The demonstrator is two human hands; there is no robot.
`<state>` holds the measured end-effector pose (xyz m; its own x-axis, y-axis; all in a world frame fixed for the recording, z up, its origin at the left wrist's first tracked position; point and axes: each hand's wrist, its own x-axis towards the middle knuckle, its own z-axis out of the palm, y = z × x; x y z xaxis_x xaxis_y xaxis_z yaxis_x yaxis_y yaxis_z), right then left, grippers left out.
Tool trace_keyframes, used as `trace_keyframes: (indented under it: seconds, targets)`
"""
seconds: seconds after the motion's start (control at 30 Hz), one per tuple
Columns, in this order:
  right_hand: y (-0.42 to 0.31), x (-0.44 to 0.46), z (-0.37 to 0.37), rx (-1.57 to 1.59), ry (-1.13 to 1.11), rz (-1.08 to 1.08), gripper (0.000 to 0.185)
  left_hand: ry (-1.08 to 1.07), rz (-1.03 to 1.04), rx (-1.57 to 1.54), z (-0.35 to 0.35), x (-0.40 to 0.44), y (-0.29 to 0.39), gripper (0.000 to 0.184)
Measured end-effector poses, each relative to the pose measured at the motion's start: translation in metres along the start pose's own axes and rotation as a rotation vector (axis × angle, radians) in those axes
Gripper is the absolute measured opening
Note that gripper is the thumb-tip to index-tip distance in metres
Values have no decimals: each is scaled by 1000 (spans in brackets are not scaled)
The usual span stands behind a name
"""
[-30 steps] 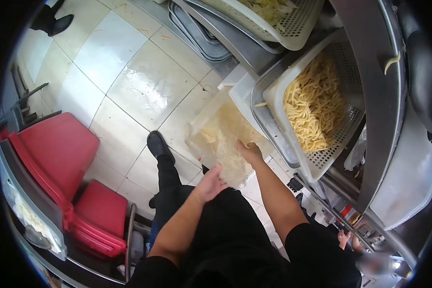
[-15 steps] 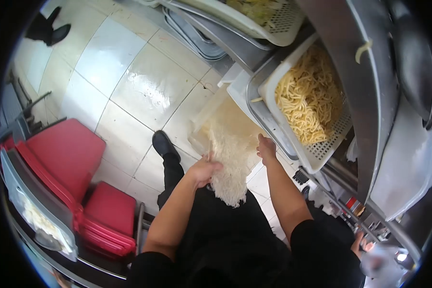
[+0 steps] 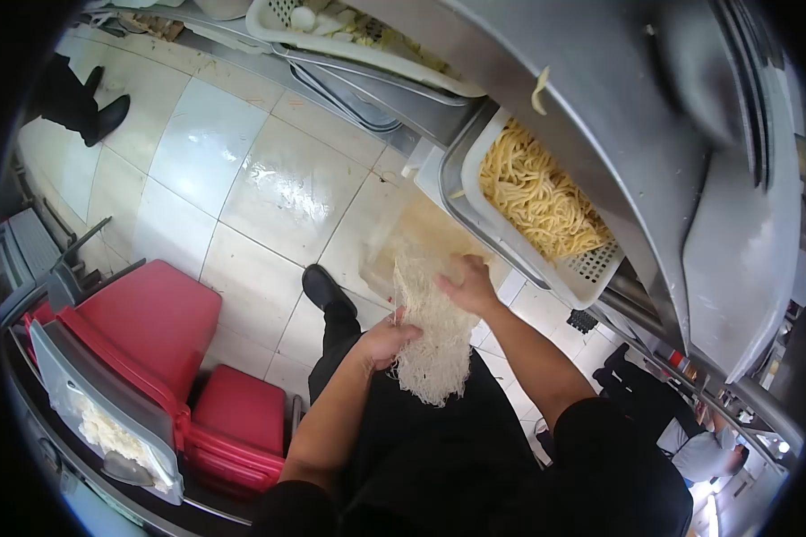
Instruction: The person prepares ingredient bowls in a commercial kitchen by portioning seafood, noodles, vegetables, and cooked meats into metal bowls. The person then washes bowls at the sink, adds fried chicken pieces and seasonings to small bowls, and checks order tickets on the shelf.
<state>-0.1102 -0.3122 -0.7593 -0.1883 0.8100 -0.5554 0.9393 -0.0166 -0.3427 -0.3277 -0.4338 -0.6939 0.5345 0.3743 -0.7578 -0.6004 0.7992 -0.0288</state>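
A pale, stringy bundle of dried rice noodles (image 3: 434, 353) hangs in front of my body. My left hand (image 3: 390, 342) is closed on its left edge. At the upper right edge of the bundle, my right hand (image 3: 468, 285) has its thumb over the strands and its fingers curled, partly hidden. Beyond the hands is a translucent plastic tub (image 3: 425, 224), its lower part covered by the noodles.
To the right, a white perforated basket (image 3: 571, 291) holds yellow noodles (image 3: 546, 192). Another basket (image 3: 394, 73) with cut vegetables stands at the top. Red stacked bins (image 3: 152, 313) are on the left, beside a lidded-looking container (image 3: 54, 376) of white food. A person's shoes (image 3: 107, 121) show upper left.
My right hand has moved from the tub's rim onto the noodle bundle. The bundle has come slightly nearer my body, and the view has turned to the right.
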Motion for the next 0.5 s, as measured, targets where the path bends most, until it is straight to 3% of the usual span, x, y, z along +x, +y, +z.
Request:
trace_keyframes:
  seconds: [0.07, 0.17, 0.27, 0.33, 0.4, 0.5]
  targets:
    - [7, 2, -2, -48, -177, 79, 47, 9, -21, 6, 8, -9, 9, 66]
    - [22, 18, -10, -18, -179, 398, 43, -22, -34, 54, 6, -23, 14, 66]
    - [7, 25, 7, 0, 241, 214, 44, 25, -68, 120, 6, -29, 16, 68]
    - [-38, 29, -15, 138, 75, 64, 51, 13, -88, 201, 6, -23, 16, 71]
    - [-67, 44, -19, 161, -224, 159, 58, -64, -96, 315, 6, -13, 12, 76]
    - [-74, 81, -15, 57, -806, 178, 72, 49, -149, 415, 26, -26, 24, 83]
